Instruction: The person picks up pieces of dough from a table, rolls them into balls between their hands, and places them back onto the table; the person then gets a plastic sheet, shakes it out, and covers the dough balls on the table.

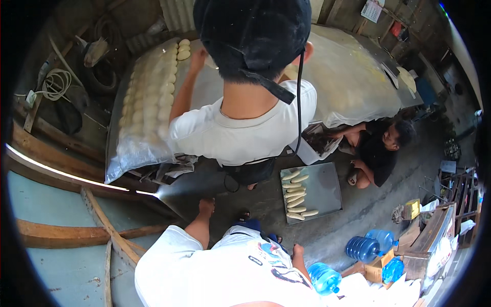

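My left hand (pixel 206 206) hangs beside my body over the dark floor, its fingers loosely curled, with nothing visible in it. My right hand (pixel 298 249) is at my other side; it shows small and its fingers cannot be made out. To the front right, a metal tray (pixel 327 192) lies on the floor, bearing several long pale dough rolls (pixel 295 194). Neither hand touches it. Ahead, a person in a white shirt and dark cap (pixel 250 123) stands with their back to me at a table, one hand by round dough pieces (pixel 183 49).
A plastic-covered table (pixel 353 77) stretches across the far side, with rows of covered dough (pixel 148 97) at left. A person in black (pixel 378 153) crouches at right near a white bin (pixel 305 150). Blue water jugs (pixel 324 279) and boxes stand at lower right; wooden framing (pixel 61 235) is at left.
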